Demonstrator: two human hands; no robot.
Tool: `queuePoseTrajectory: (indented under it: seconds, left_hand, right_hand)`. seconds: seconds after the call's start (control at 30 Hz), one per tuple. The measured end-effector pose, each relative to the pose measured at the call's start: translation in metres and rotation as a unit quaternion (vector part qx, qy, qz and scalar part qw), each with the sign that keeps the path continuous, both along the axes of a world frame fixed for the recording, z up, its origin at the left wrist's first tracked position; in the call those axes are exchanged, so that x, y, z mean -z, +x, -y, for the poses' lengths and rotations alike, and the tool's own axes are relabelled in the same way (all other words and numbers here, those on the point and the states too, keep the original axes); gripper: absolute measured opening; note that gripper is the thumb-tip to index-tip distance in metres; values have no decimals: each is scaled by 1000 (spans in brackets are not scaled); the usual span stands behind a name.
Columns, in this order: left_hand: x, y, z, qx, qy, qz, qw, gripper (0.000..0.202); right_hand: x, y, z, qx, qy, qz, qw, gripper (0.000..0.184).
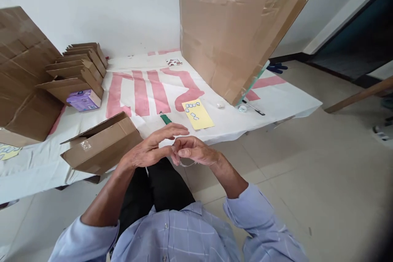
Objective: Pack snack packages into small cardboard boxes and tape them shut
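Observation:
My left hand [150,147] is held over the table's front edge with its fingers stretched and the thumb apart from them. My right hand [198,150] meets it, its fingers curled and pinched. From the pinch hangs a thin clear strip [188,165], which looks like tape. Below and left of my left hand, a small open cardboard box [101,147] lies on its side. Just beyond the hands are a green-handled cutter [165,118] and a yellow sheet [199,115] with small drawn shapes.
A large cardboard panel [233,41] stands on the cloth-covered table [147,129]. To its right lie a pen [254,108] and a small tape roll [242,108]. At left stand several folded boxes [82,63], a purple package [84,100] and a big carton [27,82].

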State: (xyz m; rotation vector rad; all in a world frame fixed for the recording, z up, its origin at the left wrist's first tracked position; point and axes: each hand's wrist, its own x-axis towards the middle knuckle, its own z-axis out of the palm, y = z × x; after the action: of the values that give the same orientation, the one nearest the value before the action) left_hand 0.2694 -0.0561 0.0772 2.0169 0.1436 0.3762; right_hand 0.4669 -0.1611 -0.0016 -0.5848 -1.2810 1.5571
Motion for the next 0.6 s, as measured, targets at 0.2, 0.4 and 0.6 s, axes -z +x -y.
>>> queuePoseTrajectory:
  seconds: [0.2,0.4,0.6]
  left_hand:
    - [-19,18,0,112,10,-81,990,24]
    - [-17,22,-7,135,57,-115,983,17]
    - [-14,30,-5,146,44,-118,981,25]
  right_hand:
    - [21,2,2,-51,23,-25,998,30]
    - [32,2,11,-53,-2,-50,997,38]
    - [37,5,16,-49,-13,-59,997,40]
